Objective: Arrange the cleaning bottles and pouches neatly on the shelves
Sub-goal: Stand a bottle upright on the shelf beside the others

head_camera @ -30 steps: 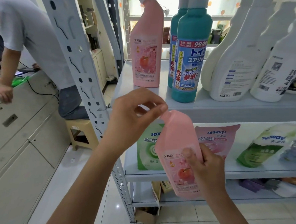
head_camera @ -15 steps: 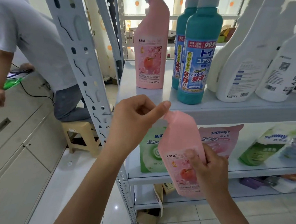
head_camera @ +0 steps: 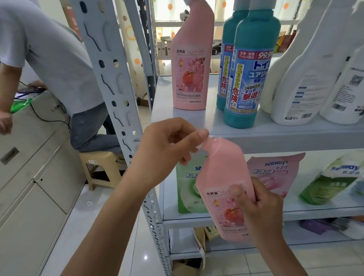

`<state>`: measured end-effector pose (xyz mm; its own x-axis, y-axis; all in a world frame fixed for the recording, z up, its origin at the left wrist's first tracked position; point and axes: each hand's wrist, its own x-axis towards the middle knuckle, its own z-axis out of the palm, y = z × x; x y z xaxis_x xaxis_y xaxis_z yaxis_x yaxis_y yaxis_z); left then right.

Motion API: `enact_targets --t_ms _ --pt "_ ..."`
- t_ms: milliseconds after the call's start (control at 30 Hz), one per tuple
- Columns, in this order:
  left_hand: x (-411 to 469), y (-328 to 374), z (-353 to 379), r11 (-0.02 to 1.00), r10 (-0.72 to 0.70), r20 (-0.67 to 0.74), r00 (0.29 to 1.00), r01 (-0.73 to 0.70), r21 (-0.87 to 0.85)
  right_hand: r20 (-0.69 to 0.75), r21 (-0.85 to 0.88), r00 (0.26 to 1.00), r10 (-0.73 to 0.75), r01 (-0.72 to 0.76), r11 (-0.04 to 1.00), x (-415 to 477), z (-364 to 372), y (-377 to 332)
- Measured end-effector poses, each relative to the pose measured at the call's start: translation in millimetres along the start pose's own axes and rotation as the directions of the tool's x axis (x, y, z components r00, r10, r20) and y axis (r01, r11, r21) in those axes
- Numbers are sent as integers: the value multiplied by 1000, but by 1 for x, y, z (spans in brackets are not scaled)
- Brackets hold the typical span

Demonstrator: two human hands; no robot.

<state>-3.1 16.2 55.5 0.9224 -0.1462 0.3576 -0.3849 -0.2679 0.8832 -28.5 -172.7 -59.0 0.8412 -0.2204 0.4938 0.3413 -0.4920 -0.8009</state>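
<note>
From the head view, the person holds a pink bottle in the air with both hands. It is not on any shelf yet. It hangs just below the front edge of the top shelf, near the left corner, and hides part of the green pouch on the shelf underneath.

The left hand has a narrow grip and pinches the bottle's thin top, so the cap is hidden under the fingers. The right hand has its grip wrapped round the lower body.

The bottle is almost upright, its long way going up and down. Its top leans left and its picture label faces the person.

I think this is the placing step. The next move needs a lift over the front edge, then a soft set-down beside the other pink bottle — without bumping the teal bottles.
</note>
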Motion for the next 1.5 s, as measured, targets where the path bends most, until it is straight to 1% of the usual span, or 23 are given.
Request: enact_targets --t_ms 67,100,167,233,333,400,467,533,667,767,833,967,1067,1200,1267,1333,1400,1500 --pt "1 -1 2 999 -22 -64 998 24 33 3 -6 1000 -20 20 1000 0 1 -2" --pt "2 -1 2 999 -8 -86 996 12 51 4 -2 1000 -20 20 1000 -1 1 -3" --pt "4 -3 1 997 49 -114 992 -43 60 5 -4 1000 -16 16 1000 -2 2 -2" --pt "4 -3 1 990 123 -109 986 -115 76 9 -17 1000 -2 2 1000 -3 2 0" --pt "3 -4 1 977 198 -19 980 -196 82 5 6 1000 25 -25 1000 -5 0 1" --pt "3 -4 -1 984 175 84 981 -177 21 -11 34 999 51 -51 998 -4 -4 1" --pt "3 -4 -2 990 142 133 981 -140 -22 -22 24 998 51 -50 998 -2 -7 1" --pt "4 -1 0 995 101 108 989 -98 -36 -26 -4 999 29 -29 1000 -1 -10 2" --pt "6 0 12 999 33 4 999 -33 -2 -25 -19 1000 -2 2 1000 -2 -13 2" --pt "8 -4 15 998 63 -100 993 -59 34 -18 -5 1000 -1 0 1000 -4 -12 0" --pt "9 -5 16 996 87 -134 987 -84 28 -17 10 1000 -2 2 1000 -4 -12 0" --pt "7 -3 16 988 50 -110 993 -66 -142 -21 30 1000 -8 8 1000 -4 -13 4" --pt "6 -2 14 958 40 -85 996 -62 -281 -7 48 1000 12 -12 999 -3 -14 4" --pt "2 -2 12 896 112 108 988 -53 -441 13 177 998 67 -68 982 -1 -17 -1" --pt "1 -1 15 860 143 170 975 -37 -509 31 255 993 112 -116 960 -1 -18 -2" --pt "-1 1 19 820 163 202 966 -19 -572 51 308 987 152 -161 938 -1 -17 2" --pt "-2 2 24 802 164 208 964 -7 -598 70 329 981 183 -196 924 -1 -17 5" --pt "-2 2 28 851 164 193 967 -40 -523 84 330 979 183 -201 922 -1 -18 3"
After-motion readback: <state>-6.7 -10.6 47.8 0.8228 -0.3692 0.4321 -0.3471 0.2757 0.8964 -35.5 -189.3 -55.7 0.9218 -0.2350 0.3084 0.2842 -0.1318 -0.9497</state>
